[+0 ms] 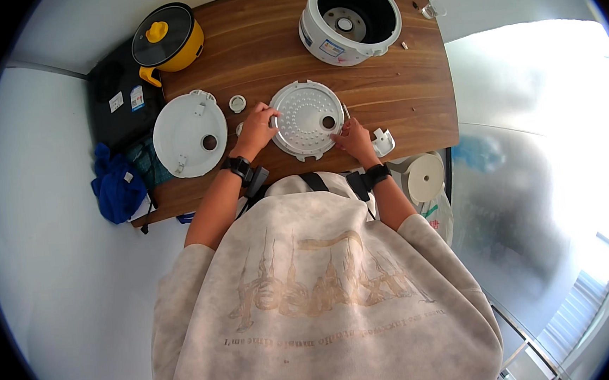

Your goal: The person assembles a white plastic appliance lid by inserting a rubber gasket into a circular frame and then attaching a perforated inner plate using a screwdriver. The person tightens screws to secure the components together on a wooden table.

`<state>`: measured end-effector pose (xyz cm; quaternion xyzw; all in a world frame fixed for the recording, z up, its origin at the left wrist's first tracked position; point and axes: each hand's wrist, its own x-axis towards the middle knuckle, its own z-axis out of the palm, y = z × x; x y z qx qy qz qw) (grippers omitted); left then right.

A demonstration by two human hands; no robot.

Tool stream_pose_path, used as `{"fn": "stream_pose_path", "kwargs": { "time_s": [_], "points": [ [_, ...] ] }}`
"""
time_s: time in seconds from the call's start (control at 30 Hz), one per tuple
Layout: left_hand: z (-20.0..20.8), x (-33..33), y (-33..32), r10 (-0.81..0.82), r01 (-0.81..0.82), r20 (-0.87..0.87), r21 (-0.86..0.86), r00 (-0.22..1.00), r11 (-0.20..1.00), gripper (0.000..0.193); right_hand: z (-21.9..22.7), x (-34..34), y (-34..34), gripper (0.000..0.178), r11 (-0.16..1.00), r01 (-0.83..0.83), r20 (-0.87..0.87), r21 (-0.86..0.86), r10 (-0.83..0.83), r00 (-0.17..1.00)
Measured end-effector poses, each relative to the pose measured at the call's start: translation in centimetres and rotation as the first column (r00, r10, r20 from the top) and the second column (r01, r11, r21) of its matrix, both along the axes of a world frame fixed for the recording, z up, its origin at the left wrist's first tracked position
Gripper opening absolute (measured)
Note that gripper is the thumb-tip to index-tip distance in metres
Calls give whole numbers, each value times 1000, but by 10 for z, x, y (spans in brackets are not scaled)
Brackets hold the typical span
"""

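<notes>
- Pinching the left rim of the bumpy silver disc (303, 128): left hand (255, 133).
- Right hand (355, 141) at the disc's right edge, fingers bent — pinching or just touching, I cannot tell.
- Disc: between both hands.
- White bracket (384, 143): just right of the right hand.
- Round cap (238, 104): just beyond the left hand.
- White lid (178, 146): left of it.
- White cooker body (313, 35): farther beyond both.
</notes>
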<state>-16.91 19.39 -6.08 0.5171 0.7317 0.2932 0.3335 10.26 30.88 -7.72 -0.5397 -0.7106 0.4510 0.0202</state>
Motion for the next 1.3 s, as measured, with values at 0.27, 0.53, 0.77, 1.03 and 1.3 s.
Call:
{"fn": "stream_pose_path", "kwargs": {
  "time_s": [0.27,0.53,0.77,1.03,1.3],
  "points": [
    [-3,2,0,-58,61,-56,44,997,997,45,8,-5,-3,53,997,20,-82,69,-14,997],
    [4,18,5,-130,212,-431,147,893,966,45,35,-19,-5,41,877,-357,113,321,338,934],
    [10,30,0,-437,443,-141,17,888,896,26,38,-34,-13,13,796,-587,70,147,584,809],
    [-1,34,-3,-499,507,-193,-9,845,862,21,28,-34,-17,6,778,-603,18,176,610,792],
    [7,34,-5,-528,532,-207,-39,824,846,25,43,-34,-21,18,691,-682,71,238,688,722]
  ]
}}
